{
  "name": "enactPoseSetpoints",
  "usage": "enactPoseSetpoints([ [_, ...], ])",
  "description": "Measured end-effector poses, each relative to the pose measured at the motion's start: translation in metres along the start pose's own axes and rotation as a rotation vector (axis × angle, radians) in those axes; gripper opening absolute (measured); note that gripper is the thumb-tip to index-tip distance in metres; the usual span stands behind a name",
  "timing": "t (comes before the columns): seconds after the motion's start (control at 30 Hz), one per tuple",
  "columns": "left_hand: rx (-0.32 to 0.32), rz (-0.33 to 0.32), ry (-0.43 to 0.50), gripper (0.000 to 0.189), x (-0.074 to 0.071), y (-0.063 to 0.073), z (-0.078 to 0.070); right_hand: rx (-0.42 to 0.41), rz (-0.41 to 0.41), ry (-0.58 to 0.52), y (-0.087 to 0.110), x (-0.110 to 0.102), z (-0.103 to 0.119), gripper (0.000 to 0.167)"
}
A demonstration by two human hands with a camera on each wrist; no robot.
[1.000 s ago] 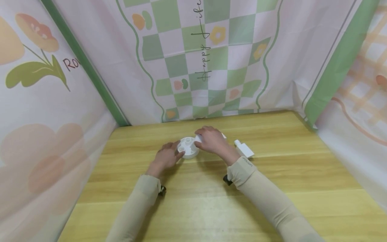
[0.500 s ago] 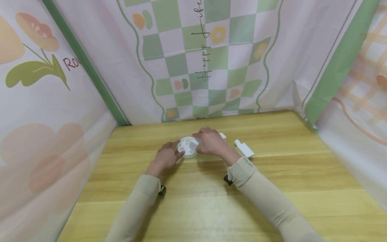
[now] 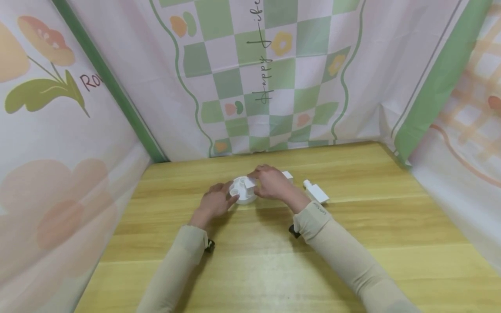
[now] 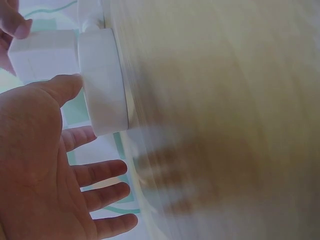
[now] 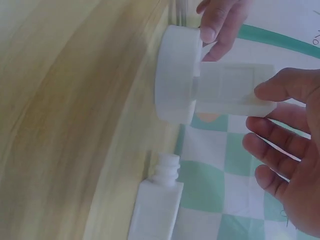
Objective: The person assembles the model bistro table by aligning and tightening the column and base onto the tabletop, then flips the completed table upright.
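A round white base [image 3: 244, 201] with round sockets on its upper face lies on the table. My left hand [image 3: 216, 203] holds its left side between thumb and index finger; the other fingers are straight in the left wrist view. Between thumb and fingertips, my right hand [image 3: 273, 182] pinches a white square-bodied block [image 5: 232, 87]. The block stands upright on the right part of the base, its lower end hidden. In the right wrist view, a similar white piece with a ribbed neck [image 5: 155, 207] lies beside the base.
Right of my right hand lies a white square piece with a ribbed neck [image 3: 316, 193]. Another white piece [image 3: 288, 176] shows partly behind that hand. Wood-patterned table [image 3: 250, 269] stretches toward me, and a printed curtain [image 3: 242, 78] hangs along its back edge.
Over the base's right part, the block in my right hand has gone from tilted to upright. That hand has shifted only slightly; my left hand keeps its place on the base.
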State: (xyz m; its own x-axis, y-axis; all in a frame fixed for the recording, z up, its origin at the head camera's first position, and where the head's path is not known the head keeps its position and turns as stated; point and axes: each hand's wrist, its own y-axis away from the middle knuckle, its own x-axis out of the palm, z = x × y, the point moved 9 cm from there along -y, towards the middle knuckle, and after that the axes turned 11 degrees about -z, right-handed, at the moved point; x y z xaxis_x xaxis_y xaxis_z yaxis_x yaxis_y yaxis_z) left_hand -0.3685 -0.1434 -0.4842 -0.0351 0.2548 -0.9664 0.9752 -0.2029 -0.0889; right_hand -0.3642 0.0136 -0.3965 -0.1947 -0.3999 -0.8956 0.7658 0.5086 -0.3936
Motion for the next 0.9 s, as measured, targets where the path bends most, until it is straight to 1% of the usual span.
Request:
enactPoseSetpoints([
  [0.13, 0.001, 0.008, -0.010, 0.074, 0.001, 0.000, 0.001, -0.045, 0.012, 0.035, 0.000, 0.003, 0.005, 0.050],
  [0.27, -0.001, 0.010, -0.006, 0.074, 0.002, 0.000, 0.001, -0.068, 0.038, 0.090, -0.001, 0.006, 0.007, 0.052],
  [0.37, -0.001, 0.009, -0.004, 0.074, 0.003, 0.000, 0.001, -0.055, 0.040, 0.090, -0.003, 0.007, 0.007, 0.050],
  [0.47, 0.002, 0.005, -0.006, 0.074, 0.003, -0.001, 0.001, -0.017, 0.020, 0.085, -0.006, 0.006, 0.005, 0.046],
  [0.6, 0.009, -0.004, -0.006, 0.073, 0.002, -0.001, 0.000, 0.037, -0.006, 0.059, -0.011, 0.008, 0.002, 0.047],
  [0.7, 0.011, -0.003, -0.010, 0.073, 0.001, -0.001, 0.000, 0.045, -0.007, 0.003, -0.013, 0.012, 0.003, 0.049],
  [0.77, 0.010, 0.001, -0.015, 0.073, 0.001, -0.001, 0.000, 0.039, 0.000, -0.012, -0.013, 0.014, 0.004, 0.053],
  [0.9, 0.002, 0.012, -0.020, 0.073, 0.002, 0.000, 0.001, 0.036, 0.014, 0.035, -0.012, 0.016, 0.003, 0.057],
])
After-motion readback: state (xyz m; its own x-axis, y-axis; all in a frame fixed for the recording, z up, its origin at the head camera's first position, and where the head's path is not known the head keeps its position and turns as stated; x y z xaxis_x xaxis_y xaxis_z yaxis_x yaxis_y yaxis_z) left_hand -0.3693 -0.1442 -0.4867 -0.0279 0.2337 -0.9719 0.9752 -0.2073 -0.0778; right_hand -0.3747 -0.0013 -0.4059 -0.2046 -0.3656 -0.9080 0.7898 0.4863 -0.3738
